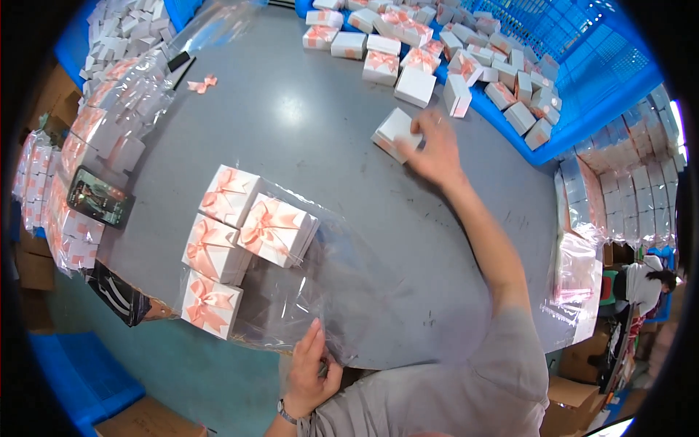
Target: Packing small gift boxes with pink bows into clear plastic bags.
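Note:
A white gift box [394,132] lies on the grey table, right of the middle, with a strip of pink ribbon along its side. My right hand [435,151] reaches over its right end, thumb and fingers closed around it. Nearer to me on the left, several white gift boxes with pink satin bows [274,229] sit together in a clear plastic bag [295,298]. At the front table edge my left hand [312,373] has its fingers stretched out and thumb apart, beside the bag's near edge. Whether the fingertips touch the film is hard to tell.
A blue crate [619,91] at the far right spills many gift boxes [416,87] onto the table. Wrapped boxes [91,135] line the left edge beside a phone [97,197]. A loose pink bow [202,84] lies far left. Bagged stacks [633,193] and a person [644,284] are right.

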A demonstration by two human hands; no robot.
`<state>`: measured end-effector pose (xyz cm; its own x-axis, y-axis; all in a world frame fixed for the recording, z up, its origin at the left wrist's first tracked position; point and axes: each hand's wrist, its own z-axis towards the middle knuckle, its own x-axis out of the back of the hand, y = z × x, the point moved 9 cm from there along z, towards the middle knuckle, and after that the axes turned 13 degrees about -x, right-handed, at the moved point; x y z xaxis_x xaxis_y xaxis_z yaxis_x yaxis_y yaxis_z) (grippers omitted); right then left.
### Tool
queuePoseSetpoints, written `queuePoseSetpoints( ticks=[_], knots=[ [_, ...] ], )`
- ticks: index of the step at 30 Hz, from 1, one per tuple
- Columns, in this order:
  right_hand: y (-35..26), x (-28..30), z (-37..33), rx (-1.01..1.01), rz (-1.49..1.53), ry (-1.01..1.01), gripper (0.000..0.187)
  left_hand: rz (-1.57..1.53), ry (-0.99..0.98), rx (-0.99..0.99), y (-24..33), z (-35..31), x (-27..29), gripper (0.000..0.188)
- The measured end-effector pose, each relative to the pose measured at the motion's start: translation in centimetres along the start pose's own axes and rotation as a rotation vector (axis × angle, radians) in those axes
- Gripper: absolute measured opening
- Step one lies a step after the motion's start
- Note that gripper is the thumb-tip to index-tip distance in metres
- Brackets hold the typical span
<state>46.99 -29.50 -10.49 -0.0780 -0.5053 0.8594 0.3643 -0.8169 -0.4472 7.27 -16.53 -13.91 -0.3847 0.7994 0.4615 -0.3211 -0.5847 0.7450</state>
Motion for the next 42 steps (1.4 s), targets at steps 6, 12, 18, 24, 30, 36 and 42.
queuePoseSetpoints(
  ticks=[6, 12, 18, 24, 30, 36, 42],
  knots=[
    [3.5, -0.6, 12.0, 0.117, -0.128, 0.132, 0.059, 0.073, 0.017, -0.107, 0.1, 0.1, -0.1, 0.064],
    [6.0, 0.7, 9.3, -0.148, -0.11, -0.02, 0.077, 0.118, 0.051, -0.135, 0.6, 0.0, -0.5, 0.061],
    [10.5, 3.2, 3.2, -0.41, 0.246, -0.235, 0.058, 0.122, 0.061, -0.163, 0.6, -0.1, 0.0, 0.06],
    [12.6, 6.1, -0.8, -0.607, -0.129, -0.353, 0.063, 0.143, 0.082, -0.186, 0.8, 0.1, -0.1, 0.059],
    [8.1, 6.2, -2.3, -0.284, -0.335, 0.077, 0.077, 0.128, 0.106, -0.165, 1.2, 0.4, -0.2, 0.059],
    [3.5, 2.0, -4.1, -0.192, -0.318, -0.355, 0.076, 0.12, 0.13, -0.157, 1.4, 0.5, 0.5, 0.061],
    [0.1, 3.3, -8.5, 0.136, -0.202, -0.35, 0.07, 0.133, 0.156, -0.194, 1.5, 0.3, 0.7, 0.061]
  ],
)
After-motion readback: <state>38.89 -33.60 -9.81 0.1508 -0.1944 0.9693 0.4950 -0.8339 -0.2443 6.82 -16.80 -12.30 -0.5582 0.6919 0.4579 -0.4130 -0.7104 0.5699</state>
